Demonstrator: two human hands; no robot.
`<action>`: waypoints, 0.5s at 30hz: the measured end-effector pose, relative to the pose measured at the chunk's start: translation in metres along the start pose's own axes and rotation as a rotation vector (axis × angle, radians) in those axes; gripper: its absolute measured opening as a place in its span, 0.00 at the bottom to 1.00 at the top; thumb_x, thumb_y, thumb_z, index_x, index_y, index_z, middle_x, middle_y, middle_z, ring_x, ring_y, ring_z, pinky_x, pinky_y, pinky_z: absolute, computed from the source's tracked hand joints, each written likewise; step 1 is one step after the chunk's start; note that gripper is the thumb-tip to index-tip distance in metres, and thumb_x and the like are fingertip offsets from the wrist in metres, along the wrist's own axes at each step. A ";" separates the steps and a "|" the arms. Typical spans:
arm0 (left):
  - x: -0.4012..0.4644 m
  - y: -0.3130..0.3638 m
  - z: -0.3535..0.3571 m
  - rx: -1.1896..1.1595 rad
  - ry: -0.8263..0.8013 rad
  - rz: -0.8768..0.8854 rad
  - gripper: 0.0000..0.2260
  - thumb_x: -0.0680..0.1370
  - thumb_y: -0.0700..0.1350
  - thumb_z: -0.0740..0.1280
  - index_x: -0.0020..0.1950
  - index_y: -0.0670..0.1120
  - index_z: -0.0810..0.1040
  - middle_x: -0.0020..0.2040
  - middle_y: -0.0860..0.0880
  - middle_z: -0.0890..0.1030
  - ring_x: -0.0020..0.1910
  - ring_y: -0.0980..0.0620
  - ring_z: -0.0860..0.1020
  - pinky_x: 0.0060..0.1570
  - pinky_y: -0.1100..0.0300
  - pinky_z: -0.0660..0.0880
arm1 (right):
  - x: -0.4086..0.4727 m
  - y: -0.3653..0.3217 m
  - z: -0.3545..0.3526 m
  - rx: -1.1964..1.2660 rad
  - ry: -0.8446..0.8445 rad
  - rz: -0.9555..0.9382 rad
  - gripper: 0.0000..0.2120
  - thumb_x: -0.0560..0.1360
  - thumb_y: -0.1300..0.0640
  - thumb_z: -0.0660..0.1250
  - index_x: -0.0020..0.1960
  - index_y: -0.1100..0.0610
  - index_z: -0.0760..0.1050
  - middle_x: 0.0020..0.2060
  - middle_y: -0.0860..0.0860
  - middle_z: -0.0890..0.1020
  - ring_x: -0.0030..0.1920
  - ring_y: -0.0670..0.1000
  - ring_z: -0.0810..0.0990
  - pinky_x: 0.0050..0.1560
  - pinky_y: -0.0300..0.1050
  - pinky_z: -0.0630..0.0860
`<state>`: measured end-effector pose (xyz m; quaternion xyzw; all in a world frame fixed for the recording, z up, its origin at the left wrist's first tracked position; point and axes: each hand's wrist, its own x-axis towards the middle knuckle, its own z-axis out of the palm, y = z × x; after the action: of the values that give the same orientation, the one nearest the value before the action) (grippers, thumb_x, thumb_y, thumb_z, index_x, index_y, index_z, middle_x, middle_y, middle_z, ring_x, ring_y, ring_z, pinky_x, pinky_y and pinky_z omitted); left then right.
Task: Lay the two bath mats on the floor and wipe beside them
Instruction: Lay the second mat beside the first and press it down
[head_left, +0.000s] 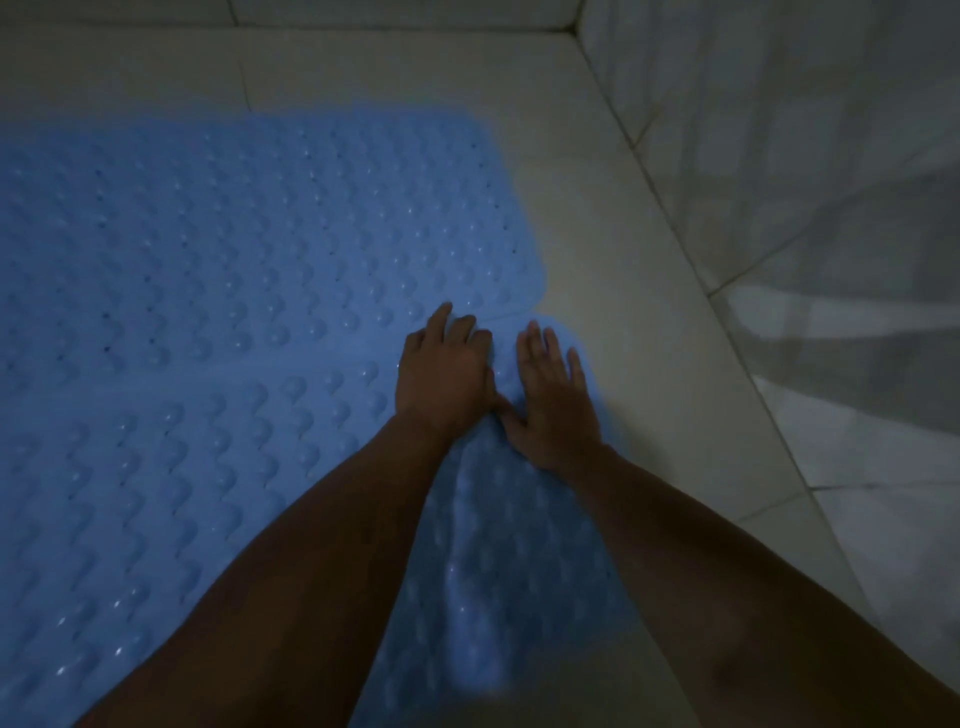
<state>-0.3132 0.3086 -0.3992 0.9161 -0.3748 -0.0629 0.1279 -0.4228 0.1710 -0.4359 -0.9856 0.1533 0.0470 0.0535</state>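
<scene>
Fingers (535, 345) of both hands are spread flat, nothing grasped: left hand (444, 371) and right hand (553, 402) are pressed on the near mat (171, 493) where it meets the far mat (234, 218) on the floor (597, 249). A raised fold near the right hand may be left, likely causing poor grip.
</scene>
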 end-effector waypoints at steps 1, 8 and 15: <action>-0.004 -0.004 0.005 0.000 0.044 0.013 0.26 0.74 0.51 0.54 0.66 0.46 0.79 0.72 0.45 0.76 0.78 0.39 0.65 0.65 0.43 0.69 | -0.001 0.001 0.005 -0.029 0.038 0.004 0.40 0.80 0.34 0.47 0.81 0.60 0.53 0.82 0.56 0.54 0.82 0.56 0.50 0.80 0.60 0.50; -0.021 -0.018 0.025 -0.012 0.111 0.038 0.19 0.75 0.49 0.62 0.62 0.46 0.81 0.76 0.42 0.71 0.80 0.37 0.60 0.67 0.43 0.68 | 0.001 0.003 0.012 0.032 0.013 0.006 0.45 0.77 0.28 0.47 0.82 0.59 0.48 0.82 0.55 0.50 0.82 0.54 0.45 0.81 0.58 0.45; -0.025 -0.016 -0.007 -0.066 0.176 -0.005 0.21 0.78 0.50 0.55 0.64 0.46 0.80 0.76 0.43 0.71 0.80 0.37 0.60 0.67 0.41 0.68 | 0.034 0.021 -0.071 0.241 -0.303 0.138 0.33 0.79 0.32 0.56 0.77 0.51 0.67 0.77 0.55 0.66 0.77 0.57 0.65 0.77 0.54 0.62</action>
<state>-0.3188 0.3386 -0.3971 0.9143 -0.3575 0.0053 0.1903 -0.3920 0.1323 -0.3713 -0.9410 0.2152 0.1793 0.1901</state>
